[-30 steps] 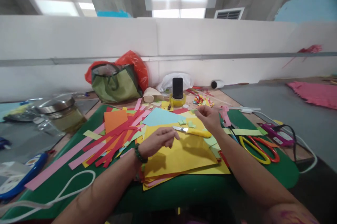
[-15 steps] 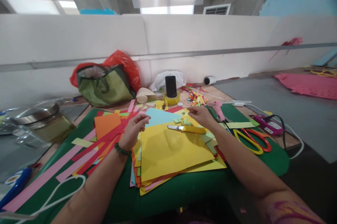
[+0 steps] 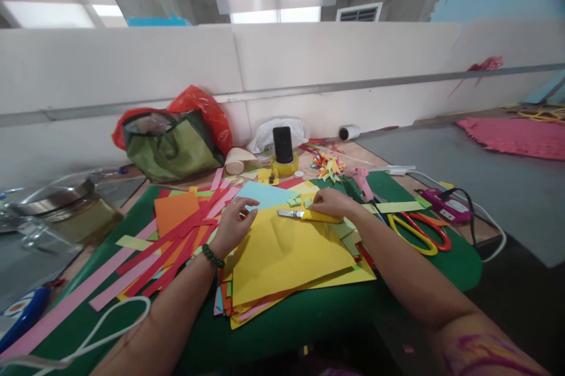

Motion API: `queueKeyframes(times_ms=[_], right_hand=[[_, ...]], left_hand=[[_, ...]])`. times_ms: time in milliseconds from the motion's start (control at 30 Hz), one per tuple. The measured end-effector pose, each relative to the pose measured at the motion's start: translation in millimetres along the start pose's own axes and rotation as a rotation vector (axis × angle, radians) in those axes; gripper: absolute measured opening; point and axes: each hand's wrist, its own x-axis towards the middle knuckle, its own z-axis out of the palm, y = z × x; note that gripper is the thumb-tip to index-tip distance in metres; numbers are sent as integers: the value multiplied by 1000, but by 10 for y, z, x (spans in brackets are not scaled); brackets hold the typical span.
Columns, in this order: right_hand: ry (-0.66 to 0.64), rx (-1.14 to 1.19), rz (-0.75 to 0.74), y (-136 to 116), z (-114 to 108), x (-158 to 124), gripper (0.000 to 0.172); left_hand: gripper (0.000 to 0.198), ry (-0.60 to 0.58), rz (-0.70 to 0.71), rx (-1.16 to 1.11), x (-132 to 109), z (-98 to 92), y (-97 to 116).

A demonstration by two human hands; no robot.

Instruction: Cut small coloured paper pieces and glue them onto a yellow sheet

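Note:
My left hand (image 3: 236, 224), with a green bead bracelet (image 3: 212, 256) at the wrist, hovers over the left edge of a yellow paper sheet (image 3: 286, 261). Its thumb and fingers are apart and hold nothing. Pressed together, the fingertips of my right hand (image 3: 333, 202) are on a small light-green paper piece (image 3: 308, 203), partly covering it. Another folded green piece (image 3: 294, 202) lies just left of it. Below my right hand rests a yellow utility knife (image 3: 315, 217), blade pointing left. A light blue sheet (image 3: 260, 193) shows behind.
Coloured paper strips (image 3: 176, 246) spread on the left. Scissors (image 3: 419, 232) and a pink glue gun (image 3: 364, 183) lie to the right. Behind stand a phone (image 3: 282, 145) on a yellow tape roll (image 3: 285, 167), a paper-scrap cluster (image 3: 329, 165) and a green bag (image 3: 172, 143).
My right hand has come down onto the green paper piece. My left hand has shifted slightly right, and its fingers have spread.

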Motion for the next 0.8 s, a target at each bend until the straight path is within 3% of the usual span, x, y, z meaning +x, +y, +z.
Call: queueKeyframes(times_ms=[133,267,600,800], right_hand=[[-32,59,-14,-10,15,21,11],[7,183,-38,17,-3,31,11],[286,566,-132,-18,-24,41,16],[361,614,-328,-184,28,-73,25]], left_hand=[[19,-31,50,42,-9,28,-48],[18,-44,39,48,-2,17,-52],[18,27,-48,-51,-11,32,-2],[34,-35,-68,-50,144,52,304]])
